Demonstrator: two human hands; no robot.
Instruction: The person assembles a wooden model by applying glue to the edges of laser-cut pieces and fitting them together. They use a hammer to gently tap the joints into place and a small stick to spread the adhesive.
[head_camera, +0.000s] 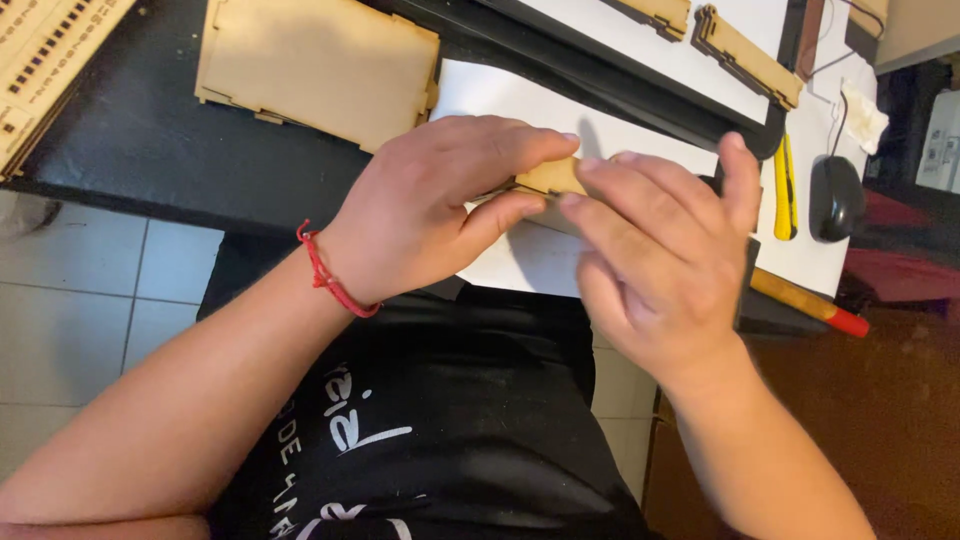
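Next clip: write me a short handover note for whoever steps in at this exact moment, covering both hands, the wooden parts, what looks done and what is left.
Left hand: closed on a small wooden piece, thumb under, fingers over it.
Right hand: fingers laid over the same piece from the other side, gripping it too.
The piece is held above a white sheet on the black desk.
A flat wooden panel lies at the desk's far side, a slotted wooden part further right; both untouched.
A yellow cutter and a computer mouse lie to the right.
Done: nothing visibly joined. Left: the loose parts remain separate.
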